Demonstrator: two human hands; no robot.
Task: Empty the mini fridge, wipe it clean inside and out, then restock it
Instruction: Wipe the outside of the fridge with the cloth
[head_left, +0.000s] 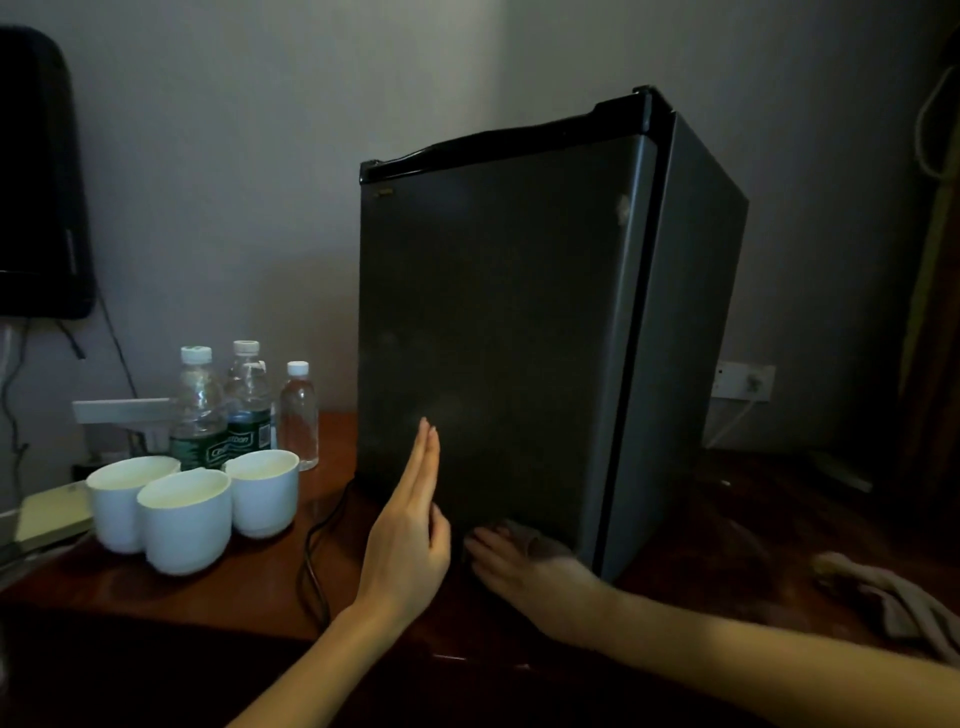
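Note:
A dark grey mini fridge stands on the wooden table with its door closed. My left hand is flat, fingers straight, upright against the lower left of the door. My right hand lies with fingers extended at the door's bottom edge, pressing a small cloth that shows under the fingertips. Three water bottles and three white cups stand to the left of the fridge.
A black power cord runs across the table between the cups and the fridge. Another crumpled cloth lies at the right. A wall socket sits behind the fridge. A dark wall unit hangs top left.

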